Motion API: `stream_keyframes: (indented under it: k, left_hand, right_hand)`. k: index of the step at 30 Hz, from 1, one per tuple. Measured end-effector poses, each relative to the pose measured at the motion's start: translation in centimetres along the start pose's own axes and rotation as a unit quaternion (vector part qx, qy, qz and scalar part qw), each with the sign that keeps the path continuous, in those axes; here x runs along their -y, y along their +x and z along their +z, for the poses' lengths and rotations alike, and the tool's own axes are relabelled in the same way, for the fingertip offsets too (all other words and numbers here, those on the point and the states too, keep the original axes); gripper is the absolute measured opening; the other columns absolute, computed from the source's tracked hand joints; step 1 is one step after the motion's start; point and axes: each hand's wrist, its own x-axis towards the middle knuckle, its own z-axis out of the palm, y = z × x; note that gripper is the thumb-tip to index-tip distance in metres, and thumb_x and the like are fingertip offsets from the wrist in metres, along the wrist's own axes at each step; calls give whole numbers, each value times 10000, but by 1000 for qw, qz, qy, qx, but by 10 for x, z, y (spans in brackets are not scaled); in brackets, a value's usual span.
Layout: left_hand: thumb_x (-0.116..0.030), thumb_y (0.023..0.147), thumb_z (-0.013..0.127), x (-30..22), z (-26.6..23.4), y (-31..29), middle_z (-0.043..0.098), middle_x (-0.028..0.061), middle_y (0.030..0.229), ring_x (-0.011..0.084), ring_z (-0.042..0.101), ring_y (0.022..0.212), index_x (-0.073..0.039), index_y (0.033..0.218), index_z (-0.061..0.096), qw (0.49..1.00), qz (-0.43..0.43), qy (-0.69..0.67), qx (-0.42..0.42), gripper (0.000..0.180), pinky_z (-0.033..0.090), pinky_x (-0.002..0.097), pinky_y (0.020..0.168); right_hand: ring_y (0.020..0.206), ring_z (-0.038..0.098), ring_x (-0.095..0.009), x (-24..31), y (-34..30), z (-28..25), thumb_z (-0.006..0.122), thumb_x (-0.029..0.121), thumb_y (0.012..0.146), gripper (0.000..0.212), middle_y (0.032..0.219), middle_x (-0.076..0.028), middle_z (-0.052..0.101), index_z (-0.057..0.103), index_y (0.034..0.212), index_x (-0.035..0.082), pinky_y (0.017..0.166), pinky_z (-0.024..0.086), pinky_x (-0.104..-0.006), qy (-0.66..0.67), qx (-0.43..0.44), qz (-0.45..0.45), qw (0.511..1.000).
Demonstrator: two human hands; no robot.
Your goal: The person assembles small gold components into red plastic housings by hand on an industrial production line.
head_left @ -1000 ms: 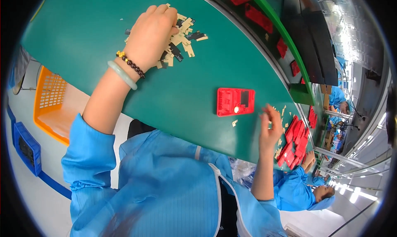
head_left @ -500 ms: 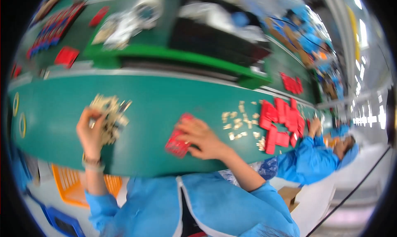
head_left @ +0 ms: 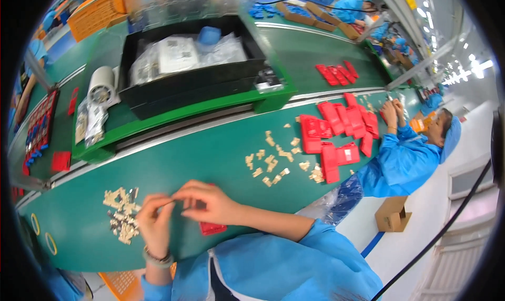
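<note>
Head view: L hand (head_left: pixel 153 222) and R hand (head_left: pixel 213 203) meet low in the scene, left of centre, fingertips close together. Thumb & fingers of each bend inward as if in a pinch; can't tell if a small pc is b/w them, too tiny & partly covered. Red plastic housing (head_left: pixel 213 229) lies on the green tabletop (head_left: pixel 194 159) under the R hand, mostly hidden; only its near end shows clearly, plus a sliver of red past the knuckles.

Just left of the L hand: heap of small flat cream & dark pcs (head_left: pixel 122 217), notched, irregular outlines; the hand hides part of its right edge. More cream pcs (head_left: pixel 271 161) scattered mid-tabletop, some in small clumps. To their right, pile of red housings (head_left: pixel 342 127), boxy, smooth, overlapping, so lower ones are partly covered. Co-worker's hands (head_left: pixel 392 111) beyond it, what's in them unclear.

Far side: matte black bin (head_left: pixel 194 85) w/ crinkly clear bags (head_left: pixel 231 49) on a green-edged shelf (head_left: pixel 179 126); bag contents hard to make out. White roll (head_left: pixel 101 85) beside it, left. Near left: thin yellow rings (head_left: pixel 51 243) flat on tabletop; perforated orange basket (head_left: pixel 118 281) below, cut off by tabletop edge & sleeve.
</note>
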Motion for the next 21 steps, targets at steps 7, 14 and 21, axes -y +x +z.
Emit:
stream_keyframes:
  k: [7,14,21]
  left_hand:
    - [18,848,634,3,27,11,657,76,844,112,615,724,34,950,628,944,-151,-293,0,103,504,218,655]
    - [5,854,632,6,19,8,647,56,857,103,604,738,24,984,629,980,-81,-179,13,131,485,212,651]
    - [-120,916,523,9,3,10,649,103,758,120,563,590,47,1037,587,901,-265,-249,238,215,446,233,524]
  right_hand:
    - [865,602,-124,6,0,-21,621,-41,836,240,991,-67,579,616,1074,-13,735,506,-249,20,-73,75,994]
    - [758,616,-160,11,8,-14,652,-30,796,179,878,-69,616,662,967,22,641,513,-264,-170,-83,-8,982]
    - [796,635,-217,14,4,-40,661,109,676,220,920,-62,623,661,894,78,682,514,-319,-375,-9,-354,857]
